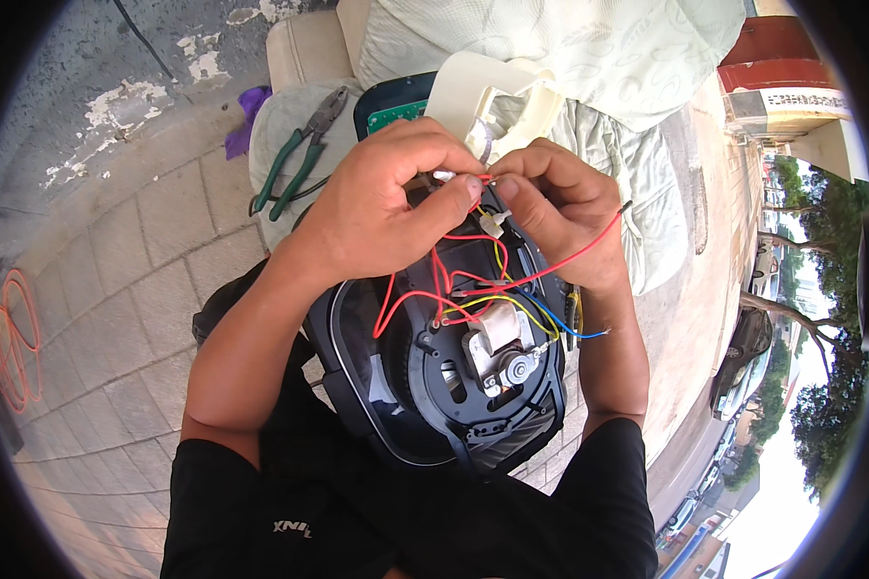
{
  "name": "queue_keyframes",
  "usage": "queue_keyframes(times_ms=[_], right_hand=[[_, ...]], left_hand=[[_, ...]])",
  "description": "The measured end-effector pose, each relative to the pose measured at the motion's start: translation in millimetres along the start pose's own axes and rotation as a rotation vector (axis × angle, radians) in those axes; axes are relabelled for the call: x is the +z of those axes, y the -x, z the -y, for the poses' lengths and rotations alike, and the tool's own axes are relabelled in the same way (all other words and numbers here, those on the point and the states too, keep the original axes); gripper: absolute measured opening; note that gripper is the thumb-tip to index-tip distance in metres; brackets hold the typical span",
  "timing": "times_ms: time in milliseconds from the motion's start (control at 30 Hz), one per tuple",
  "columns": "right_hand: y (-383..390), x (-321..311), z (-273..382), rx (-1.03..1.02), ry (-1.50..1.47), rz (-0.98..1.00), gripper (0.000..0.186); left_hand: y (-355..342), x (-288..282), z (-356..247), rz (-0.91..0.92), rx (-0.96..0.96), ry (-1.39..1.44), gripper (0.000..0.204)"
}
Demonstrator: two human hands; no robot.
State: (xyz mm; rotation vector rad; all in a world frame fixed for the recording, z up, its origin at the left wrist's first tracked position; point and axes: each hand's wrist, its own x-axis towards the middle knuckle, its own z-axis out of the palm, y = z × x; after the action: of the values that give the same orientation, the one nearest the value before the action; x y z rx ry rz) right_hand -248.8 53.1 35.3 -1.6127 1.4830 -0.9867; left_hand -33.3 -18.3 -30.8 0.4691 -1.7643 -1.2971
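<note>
Between my fingertips I pinch a thin red wire [486, 179], close to a white connector. My left hand [396, 198] is closed on it from the left, and my right hand [557, 207] is closed on it from the right. Under them, in my lap, rests a black appliance housing [406, 386], its inside exposed. A small motor [507, 352] with a metal body is fixed in it. Loose red, yellow-green and blue wires rise from around the motor. One blue wire [570, 328] ends free at the right, and another red wire runs across my right palm.
Green-handled pliers [304, 154] lie on a pale cloth-covered seat [589, 58], beyond my left hand. Behind my hands are a cream plastic part [454, 92] and a green circuit board [396, 114]. Purple cloth [246, 121] hangs at the seat's edge; orange cord [14, 338] coils on the paving.
</note>
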Motion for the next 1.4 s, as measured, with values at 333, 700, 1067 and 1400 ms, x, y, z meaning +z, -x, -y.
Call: queue_keyframes(times_ms=[333, 700, 1067, 1400], right_hand=[[1.4, 3.8, -4.7, -0.057, -0.002, -0.025, 0.008], [3.4, 2.0, -3.3, -0.131, 0.160, -0.029, 0.018], [1.0, 0.0, 4.2, -0.223, 0.328, -0.017, 0.015], [2.6, -3.3, -2.4, -0.288, 0.361, -0.027, 0.008]], left_hand=[[-0.8, -2.1, 1.8, 0.016, 0.010, 0.018, 0.008], [-1.7, -1.6, 5.6, 0.007, 0.066, 0.002, 0.007], [-1.1, -1.0, 5.3, 0.003, 0.051, 0.010, 0.007], [-3.7, -4.1, 1.6, 0.001, 0.050, -0.079, 0.008]])
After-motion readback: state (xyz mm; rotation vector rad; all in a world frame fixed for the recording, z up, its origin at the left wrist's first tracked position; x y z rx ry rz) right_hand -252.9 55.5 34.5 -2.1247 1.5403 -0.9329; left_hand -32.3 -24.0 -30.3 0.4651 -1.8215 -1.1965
